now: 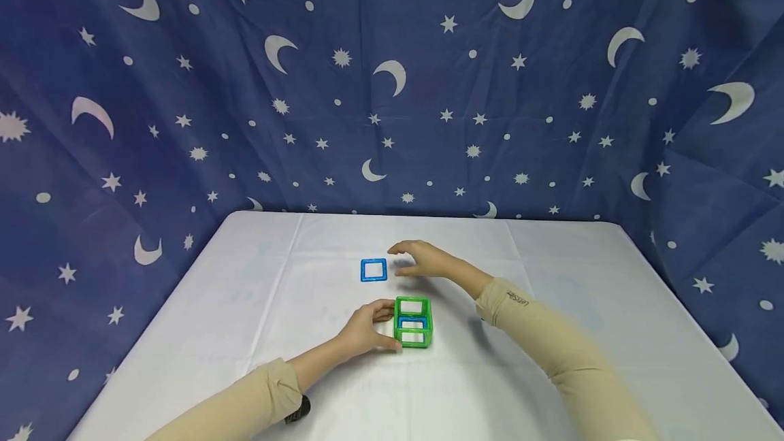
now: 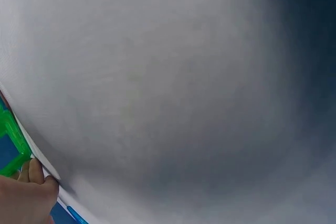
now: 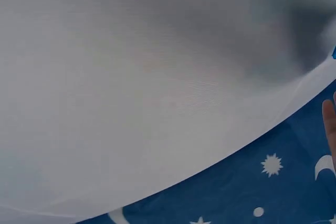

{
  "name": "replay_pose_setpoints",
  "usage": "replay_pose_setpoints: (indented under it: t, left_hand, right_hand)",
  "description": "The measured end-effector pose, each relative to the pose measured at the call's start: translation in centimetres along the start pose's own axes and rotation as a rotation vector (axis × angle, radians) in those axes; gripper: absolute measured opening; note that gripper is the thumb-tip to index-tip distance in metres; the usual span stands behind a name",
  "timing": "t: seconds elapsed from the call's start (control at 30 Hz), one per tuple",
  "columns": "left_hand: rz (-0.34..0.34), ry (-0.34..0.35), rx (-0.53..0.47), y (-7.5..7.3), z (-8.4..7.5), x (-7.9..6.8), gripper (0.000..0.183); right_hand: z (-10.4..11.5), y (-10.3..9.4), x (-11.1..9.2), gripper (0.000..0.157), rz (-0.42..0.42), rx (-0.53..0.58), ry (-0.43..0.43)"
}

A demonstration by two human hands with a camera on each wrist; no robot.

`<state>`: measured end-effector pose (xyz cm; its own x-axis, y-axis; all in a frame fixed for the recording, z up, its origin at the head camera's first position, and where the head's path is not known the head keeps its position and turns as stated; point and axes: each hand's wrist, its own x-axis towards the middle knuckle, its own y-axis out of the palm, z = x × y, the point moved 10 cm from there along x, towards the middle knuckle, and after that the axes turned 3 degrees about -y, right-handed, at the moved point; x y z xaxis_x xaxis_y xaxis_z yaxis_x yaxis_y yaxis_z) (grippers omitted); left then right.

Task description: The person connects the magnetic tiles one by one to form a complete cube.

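My left hand [image 1: 361, 332] holds a small box of green magnetic tiles [image 1: 428, 324] from its left side, thumb at the near edge and fingers at the far left corner. A blue tile shows inside the box's frame. In the left wrist view, the fingers touch a green tile edge [image 2: 20, 142]. Farther back lies a flat blue square magnetic tile [image 1: 373, 280] with a see-through middle. Just right of it, my right hand [image 1: 425, 258] reaches in with thumb and fingers spread apart and nothing between them. Only a sliver of that hand's fingers [image 3: 329, 121] shows in the right wrist view.
A white cloth [image 1: 318, 243] covers the table. Behind and beside it hangs a dark blue curtain [image 1: 429, 175] with white moons and stars. A black object [image 1: 298, 410] shows beside the left sleeve.
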<state>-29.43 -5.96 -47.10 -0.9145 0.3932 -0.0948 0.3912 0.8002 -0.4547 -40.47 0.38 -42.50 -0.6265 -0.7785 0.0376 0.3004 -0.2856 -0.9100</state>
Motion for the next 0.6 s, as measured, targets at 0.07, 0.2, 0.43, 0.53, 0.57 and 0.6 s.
replay_pose_setpoints:
  t: [0.07, 0.2, 0.43, 0.53, 0.57, 0.6]
  left_hand:
    - [0.002, 0.001, 0.003, 0.0, 0.0, 0.0, 0.078]
    - [0.001, 0.009, 0.005, 0.1, 0.0, 0.0, 0.077]
    - [-0.001, 0.013, 0.023, 0.0, -0.1, -0.2, 0.079]
    - [0.000, 0.012, 0.027, 0.0, -0.2, -0.2, 0.079]
    - [0.002, 0.011, 0.026, 0.0, -0.2, -0.2, 0.079]
    - [0.003, 0.011, 0.025, 0.0, -0.2, -0.2, 0.079]
  right_hand:
    - [0.3, 0.2, 0.6, 0.052, 0.009, 0.004, -0.002]
    - [0.4, 1.2, 1.6, 0.059, 0.063, -0.028, 0.028]
    - [-0.8, 3.4, 2.4, 0.064, 0.149, -0.088, 0.091]
    - [-0.9, 3.8, 2.5, 0.065, 0.143, -0.103, 0.085]
    - [-0.9, 3.8, 2.5, 0.066, 0.134, -0.112, 0.080]
    - [-0.9, 3.7, 2.6, 0.066, 0.122, -0.121, 0.077]
